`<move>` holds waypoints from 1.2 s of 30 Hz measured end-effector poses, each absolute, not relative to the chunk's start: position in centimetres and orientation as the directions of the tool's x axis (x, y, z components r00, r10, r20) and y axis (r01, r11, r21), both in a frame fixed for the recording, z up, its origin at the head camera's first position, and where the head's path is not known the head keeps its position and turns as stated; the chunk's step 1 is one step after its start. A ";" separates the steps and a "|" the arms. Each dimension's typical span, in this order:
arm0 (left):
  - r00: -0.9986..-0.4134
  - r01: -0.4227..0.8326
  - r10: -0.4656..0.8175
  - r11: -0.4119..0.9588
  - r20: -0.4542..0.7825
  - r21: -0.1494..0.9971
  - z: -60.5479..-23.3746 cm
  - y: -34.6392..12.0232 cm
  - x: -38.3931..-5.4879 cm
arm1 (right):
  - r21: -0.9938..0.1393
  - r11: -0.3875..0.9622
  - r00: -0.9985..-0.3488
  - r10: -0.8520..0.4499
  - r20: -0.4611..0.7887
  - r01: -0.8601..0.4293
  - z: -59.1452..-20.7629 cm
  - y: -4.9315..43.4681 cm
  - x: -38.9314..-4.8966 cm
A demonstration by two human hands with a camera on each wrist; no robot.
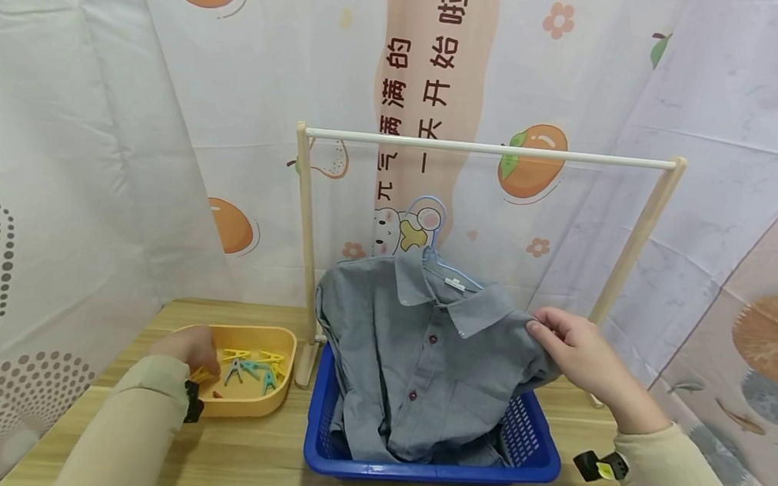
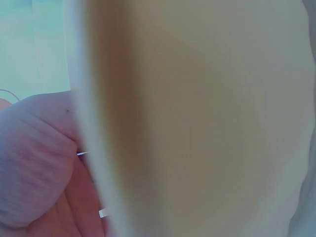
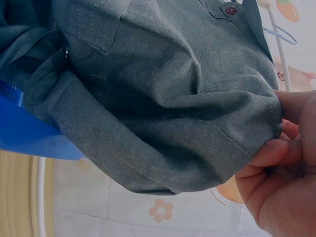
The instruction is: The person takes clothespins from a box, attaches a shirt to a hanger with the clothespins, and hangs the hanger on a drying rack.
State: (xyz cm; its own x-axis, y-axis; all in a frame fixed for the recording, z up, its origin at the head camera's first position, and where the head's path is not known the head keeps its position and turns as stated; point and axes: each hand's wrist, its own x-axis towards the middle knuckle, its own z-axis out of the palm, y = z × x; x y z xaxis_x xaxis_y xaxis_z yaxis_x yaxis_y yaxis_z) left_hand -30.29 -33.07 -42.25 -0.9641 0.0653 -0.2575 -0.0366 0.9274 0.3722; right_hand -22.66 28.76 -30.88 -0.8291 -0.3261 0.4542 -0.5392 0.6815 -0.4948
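A grey button-up shirt (image 1: 447, 372) hangs on a light blue hanger (image 1: 441, 224), its lower part inside a blue basket (image 1: 431, 474). At the shirt's shoulder, my right hand (image 1: 577, 352) pinches the fabric between thumb and fingers; the right wrist view shows the grip on the grey cloth (image 3: 207, 133) close up. My left hand (image 1: 188, 349) reaches down into a yellow tray (image 1: 242, 408) of clothespins (image 1: 269, 375), with yellow clothespins right at its fingertips. I cannot tell whether it holds one. In the left wrist view, the blurred tray wall (image 2: 207, 123) hides most of the left hand (image 2: 39, 163).
Behind the basket stands a drying rack with wooden posts (image 1: 307, 228) and a white rod (image 1: 487, 149). Basket and tray sit on a wood-grain table (image 1: 238, 461). Printed curtains (image 1: 279, 71) close off the back and sides.
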 end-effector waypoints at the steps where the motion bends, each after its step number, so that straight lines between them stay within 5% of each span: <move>1: -0.964 -0.038 0.069 0.921 -0.257 0.389 -42.2 -33.1 -30.4 | -0.497 0.680 -0.830 -0.327 0.452 -0.539 -30.9 28.8 -22.6; 18: -0.962 0.032 0.154 0.884 -0.227 0.466 -40.1 -33.1 -30.4 | -0.482 0.702 -0.837 -0.322 0.443 -0.525 -31.1 29.0 -23.1; 36: -0.970 0.198 0.239 0.880 -0.041 0.431 -36.7 -33.0 -30.0 | -0.427 0.716 -0.805 -0.324 0.497 -0.552 -31.3 28.7 -23.1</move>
State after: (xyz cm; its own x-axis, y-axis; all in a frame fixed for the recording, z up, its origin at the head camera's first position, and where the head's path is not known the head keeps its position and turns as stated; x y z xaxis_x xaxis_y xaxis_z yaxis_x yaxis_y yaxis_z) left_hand -29.96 -33.02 -36.75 -0.9702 0.2387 -0.0411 0.1984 0.8805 0.4306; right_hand -23.13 28.74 -31.31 -0.8050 -0.3239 0.4971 -0.5520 0.7159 -0.4275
